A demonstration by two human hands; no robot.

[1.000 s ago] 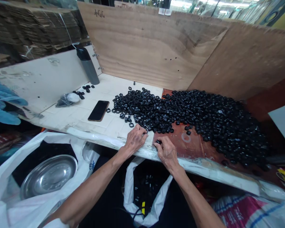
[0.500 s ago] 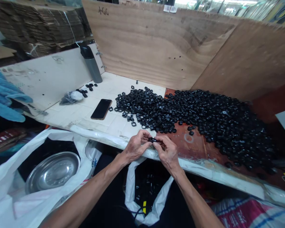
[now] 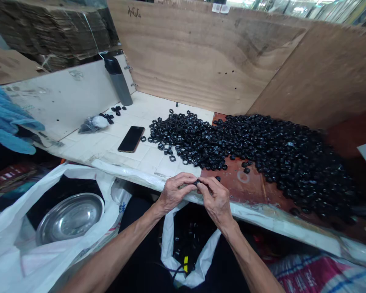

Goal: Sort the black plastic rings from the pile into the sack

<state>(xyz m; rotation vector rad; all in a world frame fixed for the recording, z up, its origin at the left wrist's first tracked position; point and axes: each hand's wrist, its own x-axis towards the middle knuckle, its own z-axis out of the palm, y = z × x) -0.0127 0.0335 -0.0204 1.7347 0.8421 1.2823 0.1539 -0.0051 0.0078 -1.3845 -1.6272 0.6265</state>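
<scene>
Between the fingertips of my left hand (image 3: 177,189) and my right hand (image 3: 215,197) is a small black plastic part (image 3: 197,182), pinched from both sides above the table's front edge. The fingers hide most of it. Another black piece (image 3: 218,178) shows just behind my right fingers. Beyond my hands lies a heap of black ring-shaped pieces (image 3: 186,136), which runs into a larger pile of dark, shiny parts (image 3: 286,154) on the right. Below my hands an open white sack (image 3: 168,240) holds more black parts.
A phone (image 3: 131,139) lies left of the rings, with a grey bottle (image 3: 119,83) behind it. A plastic bag of parts (image 3: 93,123) sits nearby. Wooden boards (image 3: 195,57) wall the back. At lower left, a metal bowl (image 3: 71,217) rests in a white bag (image 3: 6,240).
My left fingers have straightened and lie flatter around the small part. A black piece now shows behind my right fingers. The view has shifted slightly.
</scene>
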